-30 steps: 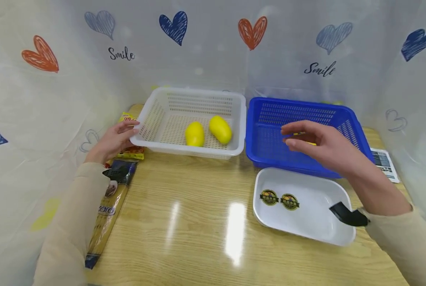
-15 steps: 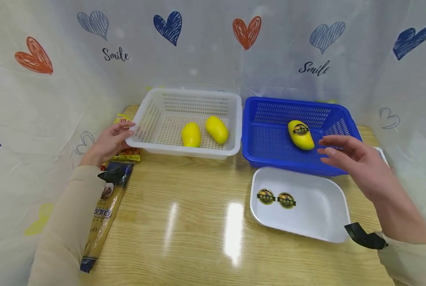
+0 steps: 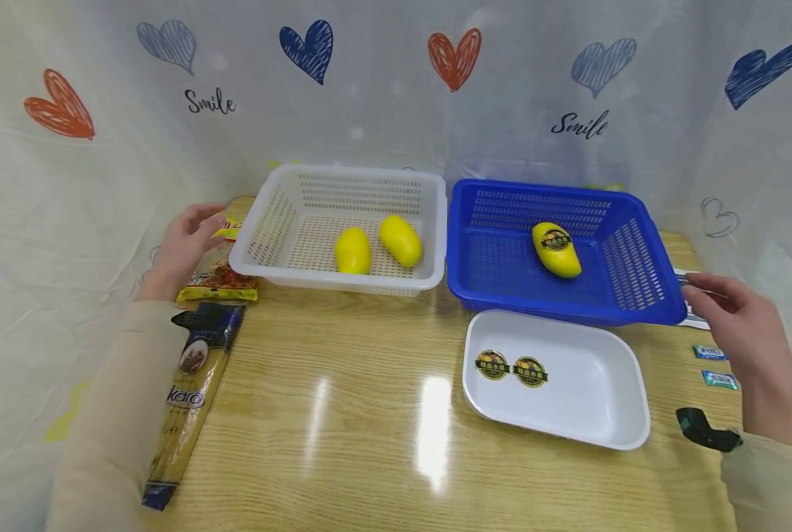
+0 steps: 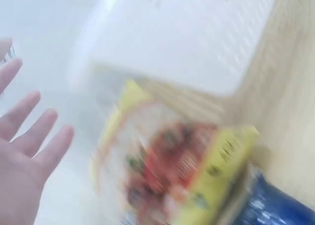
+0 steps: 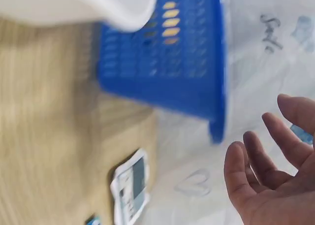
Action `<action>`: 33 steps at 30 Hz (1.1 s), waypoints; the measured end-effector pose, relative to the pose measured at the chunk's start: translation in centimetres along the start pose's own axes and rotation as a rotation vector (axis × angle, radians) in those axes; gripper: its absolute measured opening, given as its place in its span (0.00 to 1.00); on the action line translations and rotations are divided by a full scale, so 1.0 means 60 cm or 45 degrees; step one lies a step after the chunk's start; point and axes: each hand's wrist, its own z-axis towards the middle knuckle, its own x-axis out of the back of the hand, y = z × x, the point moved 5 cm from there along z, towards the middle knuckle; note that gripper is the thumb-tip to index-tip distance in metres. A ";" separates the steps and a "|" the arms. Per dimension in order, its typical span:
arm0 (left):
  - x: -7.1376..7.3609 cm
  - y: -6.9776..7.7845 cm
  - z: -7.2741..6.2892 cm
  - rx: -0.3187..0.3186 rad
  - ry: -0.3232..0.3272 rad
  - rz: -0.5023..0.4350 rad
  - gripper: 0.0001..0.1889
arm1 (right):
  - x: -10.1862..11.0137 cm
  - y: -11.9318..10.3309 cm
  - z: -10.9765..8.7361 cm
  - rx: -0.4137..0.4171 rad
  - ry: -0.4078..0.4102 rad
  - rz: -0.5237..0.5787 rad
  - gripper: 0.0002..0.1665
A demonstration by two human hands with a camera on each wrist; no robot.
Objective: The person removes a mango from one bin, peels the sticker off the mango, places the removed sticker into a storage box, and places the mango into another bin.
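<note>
Behind the desk [image 3: 369, 421] hangs a white curtain [image 3: 383, 111] with hearts. In the head view, along the far edge, the white basket [image 3: 343, 281] holds two mangoes [image 3: 401, 241] and the blue basket [image 3: 609, 320] one labelled mango [image 3: 556, 258]. Left wrist view: the left hand [image 4: 22, 161] has spread fingers, near a blurred packet [image 4: 172, 161]. Right wrist view: the right hand [image 5: 275, 178] is empty, fingers loosely bent, beside the blue basket.

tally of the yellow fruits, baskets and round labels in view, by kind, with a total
yellow fruits: 3
baskets: 2
round labels: 3
total: 8
</note>
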 end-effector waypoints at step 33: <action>-0.547 0.399 0.049 -0.482 -0.716 -0.105 0.16 | -0.042 0.084 0.038 0.372 -0.493 1.257 0.22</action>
